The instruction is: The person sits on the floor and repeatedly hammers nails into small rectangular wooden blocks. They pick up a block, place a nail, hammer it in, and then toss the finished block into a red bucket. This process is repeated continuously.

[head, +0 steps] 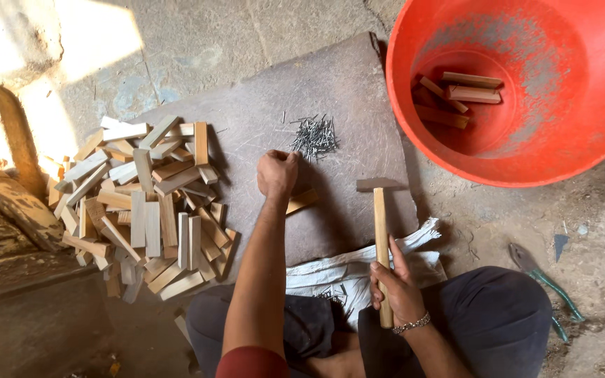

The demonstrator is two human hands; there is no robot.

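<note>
The biggest thing in view is the orange tub (pixel 526 150) at the upper right of the frame, with a few wooden pieces (pixel 456 94) lying on its bottom. Centre frame, the flat dark slab (pixel 344 91) is your work surface, and left of it sprawls the heap of cut wooden blocks (pixel 141 203). A white sack (pixel 330 273) lies crumpled at the slab's near edge, just above your knees.

Your right hand (pixel 397 287), lower centre-right, is wrapped firmly round the wooden handle of the hammer (pixel 381 224), whose steel head points toward the upper frame and sits over the slab. Your left hand (pixel 276 173), mid frame, is curled narrow, fingertips pinched together just beside the pile of nails (pixel 314 135); whether a nail is already between them I cannot tell. A single wooden block (pixel 301 201) lies on the slab right beside that hand.

You look to be at the nail-setting step. Next you need the nail stood upright on the block, fingers low and steady, then a light first tap.

At the right edge lie green-handled pliers (pixel 544 280).
</note>
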